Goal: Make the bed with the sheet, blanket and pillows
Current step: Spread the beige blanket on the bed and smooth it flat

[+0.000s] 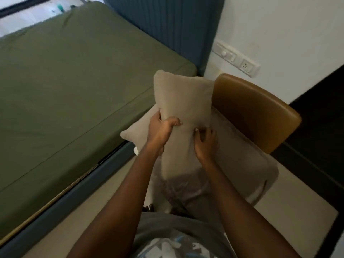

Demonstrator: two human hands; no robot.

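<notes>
I hold a beige pillow (183, 101) upright in front of me, above a chair. My left hand (162, 131) grips its left edge, fingers curled into the fabric. My right hand (205, 144) clutches its lower right side. A second beige pillow (240, 157) lies underneath on the chair seat, one corner sticking out to the left. The bed (74, 101) on the left is covered with a smooth olive-green sheet. No blanket is in view.
A brown chair (255, 112) with a rounded backrest stands beside the bed. A blue padded headboard (173, 25) rises at the bed's far end. A white switch panel (236, 59) is on the wall. A strip of pale floor (104, 198) runs between bed and chair.
</notes>
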